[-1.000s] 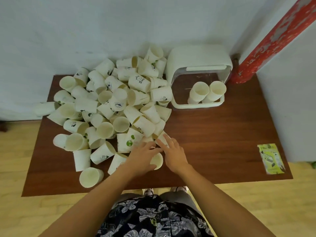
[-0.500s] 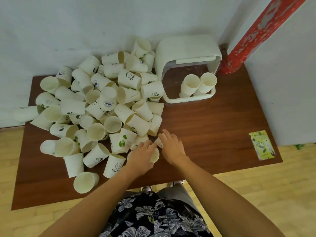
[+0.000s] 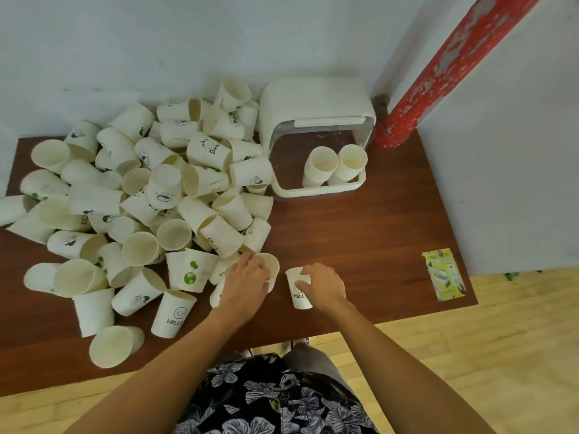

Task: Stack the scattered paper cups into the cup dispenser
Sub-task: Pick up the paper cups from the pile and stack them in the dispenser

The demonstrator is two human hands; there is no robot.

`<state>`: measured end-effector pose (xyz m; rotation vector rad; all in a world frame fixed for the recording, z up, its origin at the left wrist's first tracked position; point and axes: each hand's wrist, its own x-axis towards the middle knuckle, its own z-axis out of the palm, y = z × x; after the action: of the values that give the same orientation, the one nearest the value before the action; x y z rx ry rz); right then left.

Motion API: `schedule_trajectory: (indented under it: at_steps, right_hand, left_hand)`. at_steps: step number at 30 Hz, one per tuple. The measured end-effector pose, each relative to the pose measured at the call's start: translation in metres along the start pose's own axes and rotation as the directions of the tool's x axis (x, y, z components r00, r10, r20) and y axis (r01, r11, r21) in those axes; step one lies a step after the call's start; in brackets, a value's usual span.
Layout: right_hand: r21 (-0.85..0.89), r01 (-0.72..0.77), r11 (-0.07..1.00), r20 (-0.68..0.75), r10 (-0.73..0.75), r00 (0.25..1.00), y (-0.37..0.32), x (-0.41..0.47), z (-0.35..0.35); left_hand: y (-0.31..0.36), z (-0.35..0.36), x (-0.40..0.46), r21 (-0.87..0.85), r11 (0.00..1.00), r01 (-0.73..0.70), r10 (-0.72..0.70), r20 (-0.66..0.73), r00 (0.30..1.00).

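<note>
A big heap of white paper cups [image 3: 150,208] covers the left half of the brown table [image 3: 360,233]. The white cup dispenser [image 3: 313,126] stands at the back, and two cups [image 3: 335,166] stand inside its clear front. My left hand [image 3: 246,285] grips a plain cup [image 3: 271,269] at the heap's near edge, its mouth facing up and right. My right hand [image 3: 322,285] holds a cup printed "HELLO" [image 3: 299,292] upside down, just right of the left hand.
A red patterned post [image 3: 438,67] rises at the table's back right corner beside a grey wall. A small yellow-green packet [image 3: 443,274] lies near the right edge. Wooden floor shows below the table's front edge.
Both hands were together on cups at the heap's edge. They have now drawn apart, each with a cup; the right one has moved right with the "HELLO" cup.
</note>
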<state>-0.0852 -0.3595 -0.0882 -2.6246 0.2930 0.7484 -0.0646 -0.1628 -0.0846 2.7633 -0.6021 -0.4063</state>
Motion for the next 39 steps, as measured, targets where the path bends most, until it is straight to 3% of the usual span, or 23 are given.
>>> schedule_trajectory:
  at_steps: [4,10,15,20,27,31,39]
  right_hand:
    - [0.044,0.066,0.997,-0.178,-0.057,0.982,0.011,0.01,-0.033]
    - [0.016,0.153,0.988,-0.446,-0.13,0.885,0.023,0.031,-0.114]
    - [0.179,0.221,0.959,-0.524,-0.098,0.846,0.031,0.049,-0.182]
    - [0.082,0.304,0.949,-0.638,-0.184,0.748,0.045,0.079,-0.224]
    - [-0.101,0.351,0.931,-0.464,-0.356,0.811,0.068,0.131,-0.226]
    - [-0.238,0.384,0.892,-0.401,-0.45,0.798,0.073,0.153,-0.218]
    - [-0.254,0.425,0.869,-0.321,-0.491,0.81,0.079,0.176,-0.207]
  left_hand:
    - [0.023,-0.023,0.027,-0.122,0.993,0.003,-0.021,-0.145,0.989]
    - [0.07,-0.077,0.083,-0.242,0.97,-0.016,-0.063,-0.317,0.946]
    - [0.099,-0.108,0.134,-0.267,0.964,-0.006,-0.102,-0.389,0.915]
    - [0.118,-0.119,0.18,-0.211,0.977,0.01,-0.098,-0.409,0.907]
    - [0.13,-0.107,0.221,-0.112,0.982,0.155,-0.181,-0.279,0.943]
    - [0.132,-0.102,0.235,-0.043,0.972,0.23,-0.233,-0.247,0.94]
    - [0.135,-0.089,0.252,-0.064,0.967,0.247,-0.255,-0.198,0.947]
